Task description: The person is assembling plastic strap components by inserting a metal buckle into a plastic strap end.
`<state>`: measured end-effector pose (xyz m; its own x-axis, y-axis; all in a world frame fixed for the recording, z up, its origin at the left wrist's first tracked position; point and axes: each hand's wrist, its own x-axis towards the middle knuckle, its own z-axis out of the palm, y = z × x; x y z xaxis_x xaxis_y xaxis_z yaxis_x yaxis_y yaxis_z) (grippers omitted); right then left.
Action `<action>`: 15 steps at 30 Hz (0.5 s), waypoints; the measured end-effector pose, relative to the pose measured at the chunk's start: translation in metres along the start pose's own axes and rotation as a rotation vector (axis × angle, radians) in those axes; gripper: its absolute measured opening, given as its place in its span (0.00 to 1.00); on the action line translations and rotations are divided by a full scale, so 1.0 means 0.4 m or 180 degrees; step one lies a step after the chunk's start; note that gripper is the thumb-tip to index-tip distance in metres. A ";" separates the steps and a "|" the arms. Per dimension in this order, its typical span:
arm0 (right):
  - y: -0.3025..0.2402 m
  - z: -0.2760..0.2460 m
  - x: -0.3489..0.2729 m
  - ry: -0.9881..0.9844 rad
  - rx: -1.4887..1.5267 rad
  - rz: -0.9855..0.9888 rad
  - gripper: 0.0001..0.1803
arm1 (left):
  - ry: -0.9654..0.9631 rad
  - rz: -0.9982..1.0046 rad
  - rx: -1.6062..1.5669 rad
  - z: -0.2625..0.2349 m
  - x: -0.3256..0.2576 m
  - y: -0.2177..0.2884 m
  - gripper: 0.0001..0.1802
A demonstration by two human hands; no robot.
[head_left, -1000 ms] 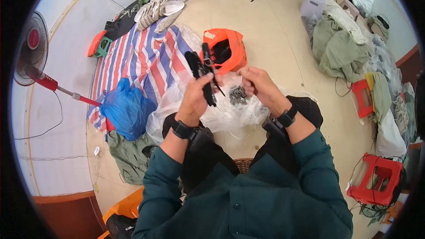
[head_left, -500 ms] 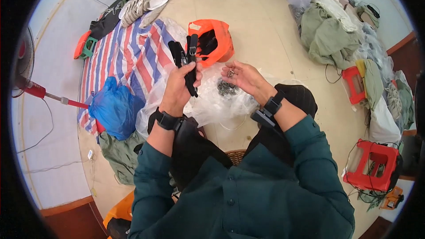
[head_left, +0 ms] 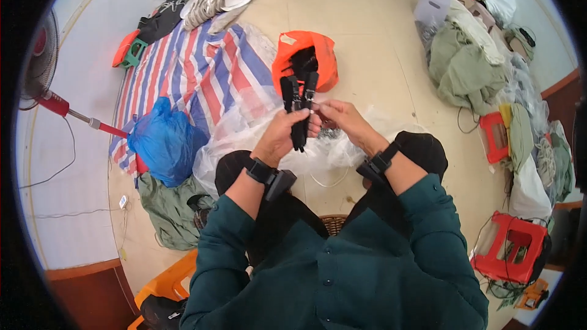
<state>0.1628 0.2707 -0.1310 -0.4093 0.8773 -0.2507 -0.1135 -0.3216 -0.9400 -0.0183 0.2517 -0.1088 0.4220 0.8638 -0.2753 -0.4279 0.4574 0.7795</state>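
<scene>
While the left hand (head_left: 282,136) is clenched around the lower part of a bundle of black straps (head_left: 299,107), the right hand (head_left: 337,116) pinches the same bundle near its middle with the fingertips (head_left: 318,110), so both hands are grasping it. That bundle stands nearly upright above the person's lap, a cluster of narrow black strips with plastic buckle-like ends fanning out at the top; finer detail is too small to tell. Just below the bundle lies a crumpled clear plastic sheet (head_left: 244,134), spread across the knees, with a small dark heap of parts (head_left: 330,134) on it right under the right hand. Beyond the bundle, close to its top, an orange bag (head_left: 324,61) sits open on the floor with more black pieces inside. To the left of the bundle a striped tarp (head_left: 189,79) in red, white and blue covers the floor, and a blue plastic bag (head_left: 162,140) rests at the tarp's near edge. Farther left of the bundle stands a red fan (head_left: 43,73) by the pale wall. To the right of the bundle there is a stretch of bare beige floor (head_left: 379,67), bounded farther right by heaps of green cloth (head_left: 465,67) and red stools (head_left: 510,247). Both wrists carry black bands
</scene>
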 end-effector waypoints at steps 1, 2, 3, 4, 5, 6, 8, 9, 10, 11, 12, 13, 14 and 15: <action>0.002 0.006 -0.007 -0.0204 -0.0100 -0.0130 0.13 | -0.0060 0.0069 -0.0050 0.007 0.000 -0.001 0.14; 0.003 0.010 -0.008 -0.0403 -0.0198 -0.0258 0.13 | -0.0062 0.0094 -0.0037 0.003 -0.001 0.005 0.14; -0.010 0.021 -0.020 -0.0494 -0.0146 -0.0258 0.14 | -0.0054 0.0154 -0.0028 0.006 -0.005 0.006 0.13; -0.021 0.025 -0.022 -0.0488 -0.0148 -0.0251 0.14 | -0.0048 0.0208 -0.0021 0.010 -0.006 0.006 0.13; -0.030 0.027 -0.023 -0.0524 0.0006 -0.0255 0.14 | -0.0077 0.0238 -0.0066 0.012 -0.006 0.006 0.12; -0.040 0.032 -0.023 -0.0566 0.0163 -0.0264 0.14 | -0.0076 0.0234 -0.0068 0.012 -0.003 0.009 0.12; -0.058 0.041 -0.036 -0.0612 0.0384 -0.0283 0.14 | -0.0135 0.0268 -0.0031 0.010 -0.001 0.010 0.11; -0.064 0.042 -0.038 -0.0661 0.0596 -0.0315 0.15 | -0.0139 0.0265 -0.0030 0.007 0.003 0.009 0.11; -0.062 0.041 -0.035 -0.0657 0.0599 -0.0316 0.15 | -0.0142 0.0250 0.0049 0.000 0.006 0.006 0.11; -0.056 0.040 -0.030 -0.0628 0.0652 -0.0445 0.14 | -0.0144 0.0235 0.0128 -0.004 0.009 0.002 0.10; -0.051 0.041 -0.029 -0.0589 0.0710 -0.0568 0.13 | -0.0148 0.0221 0.0127 0.002 0.009 -0.002 0.10; -0.047 0.043 -0.030 -0.0577 0.0717 -0.0564 0.13 | -0.0147 0.0091 0.0161 0.011 0.009 -0.008 0.10; -0.041 0.045 -0.033 -0.0363 0.0621 -0.0415 0.12 | -0.0148 -0.0038 0.0195 0.017 0.008 -0.013 0.10; -0.040 0.050 -0.036 -0.0150 0.0525 -0.0265 0.10 | -0.0316 -0.0093 0.0176 0.020 0.006 -0.018 0.12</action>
<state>0.1523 0.2561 -0.1078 -0.4338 0.8869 -0.1588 -0.2940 -0.3059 -0.9055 -0.0079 0.2488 -0.1104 0.5118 0.8239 -0.2434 -0.3707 0.4673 0.8026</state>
